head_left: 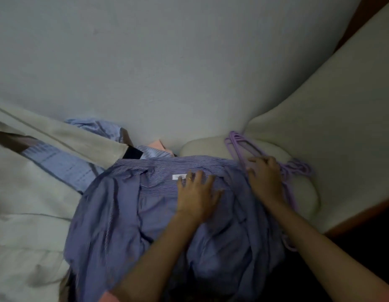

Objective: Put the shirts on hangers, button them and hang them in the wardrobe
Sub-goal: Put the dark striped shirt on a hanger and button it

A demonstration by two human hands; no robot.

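A blue-and-white striped shirt [128,214] lies spread open on the bed, its collar and white label toward the far side. My left hand [197,195] lies flat with spread fingers on the shirt just below the collar. My right hand [264,179] rests at the shirt's right shoulder, fingers loosely curled over a bundle of purple hangers [239,142]; whether it grips one I cannot tell. The hangers lie on a pale pillow, and their hooks show to the right of my wrist.
More shirts lie crumpled behind: a light blue striped one [65,166] at the left and a pink one [159,146] near the wall. A pale pillow [302,192] sits at the right. A cream blanket [26,203] covers the left. A plain wall [167,62] rises behind.
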